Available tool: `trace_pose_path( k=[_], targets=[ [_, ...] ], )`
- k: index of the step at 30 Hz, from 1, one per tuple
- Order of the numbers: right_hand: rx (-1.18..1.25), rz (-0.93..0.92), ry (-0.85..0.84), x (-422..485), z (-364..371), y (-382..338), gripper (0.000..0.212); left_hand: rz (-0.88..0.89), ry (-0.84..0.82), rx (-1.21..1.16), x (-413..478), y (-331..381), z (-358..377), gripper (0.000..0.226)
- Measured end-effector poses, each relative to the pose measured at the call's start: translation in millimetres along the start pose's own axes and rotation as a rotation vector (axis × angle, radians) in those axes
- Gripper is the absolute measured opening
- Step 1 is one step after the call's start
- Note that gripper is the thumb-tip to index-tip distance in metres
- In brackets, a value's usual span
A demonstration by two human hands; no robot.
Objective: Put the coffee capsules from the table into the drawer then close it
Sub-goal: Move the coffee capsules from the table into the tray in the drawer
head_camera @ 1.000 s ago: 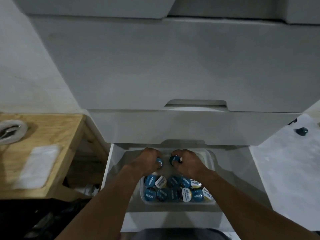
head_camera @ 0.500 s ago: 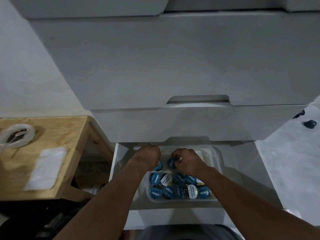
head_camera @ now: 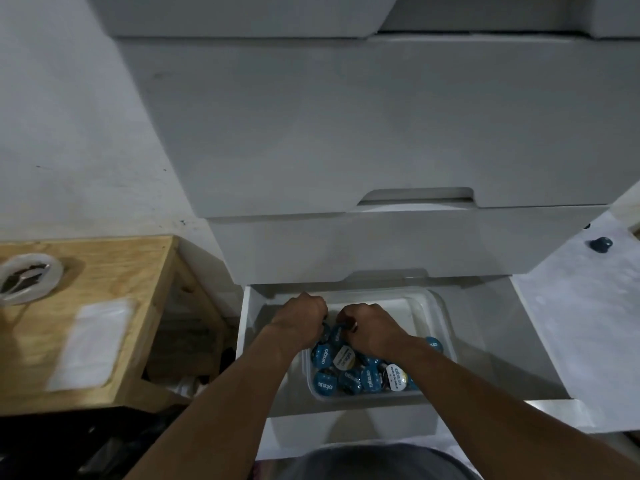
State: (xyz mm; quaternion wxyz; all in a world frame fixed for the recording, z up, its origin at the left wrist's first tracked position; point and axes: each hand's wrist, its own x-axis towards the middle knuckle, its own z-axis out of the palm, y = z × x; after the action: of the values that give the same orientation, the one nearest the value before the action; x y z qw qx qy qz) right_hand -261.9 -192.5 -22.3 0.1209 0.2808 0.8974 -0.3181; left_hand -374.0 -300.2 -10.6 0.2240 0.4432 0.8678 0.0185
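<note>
Both hands lower in container than before, now down among capsule pile. Left hand [head_camera: 302, 320] curled, knuckles up, fingers hidden among capsules; what it holds cannot be told. Right hand [head_camera: 367, 325] curled, fingertips pinching blue capsule [head_camera: 335, 333]. Coffee capsules [head_camera: 360, 374], blue and white lids, lie in clear container [head_camera: 424, 299] inside open bottom drawer [head_camera: 540, 344]. One dark capsule [head_camera: 600, 244] on white bench [head_camera: 581, 323] far right. Wooden bench [head_camera: 104, 268] left.

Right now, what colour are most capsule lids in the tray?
Mostly blue, a few white, on the capsules in the tray; head view.
</note>
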Motion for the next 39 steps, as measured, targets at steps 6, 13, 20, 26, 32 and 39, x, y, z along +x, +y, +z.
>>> trace_pose_path(
  k=[6,13,20,26,32,39],
  targets=[
    [-0.044,0.062,0.121,-13,-3,-8,0.033,0.097,0.125,-0.073,-19,-8,-1,0.032],
    [-0.198,0.111,0.372,-54,-29,2,0.032,0.206,0.239,0.024,-32,11,-10,0.030],
    [-0.272,0.133,0.549,-107,-61,34,0.031,0.303,0.352,0.125,-44,75,-20,0.027],
    [-0.255,0.159,0.663,-168,-97,93,0.031,0.434,0.458,0.162,-55,168,-24,0.027],
    [-0.269,0.212,0.699,-256,-133,181,0.028,0.534,0.570,0.066,-72,291,-9,0.020],
    [-0.242,0.239,0.771,-323,-164,249,0.023,0.592,0.677,0.112,-90,408,5,0.019]
  ],
)
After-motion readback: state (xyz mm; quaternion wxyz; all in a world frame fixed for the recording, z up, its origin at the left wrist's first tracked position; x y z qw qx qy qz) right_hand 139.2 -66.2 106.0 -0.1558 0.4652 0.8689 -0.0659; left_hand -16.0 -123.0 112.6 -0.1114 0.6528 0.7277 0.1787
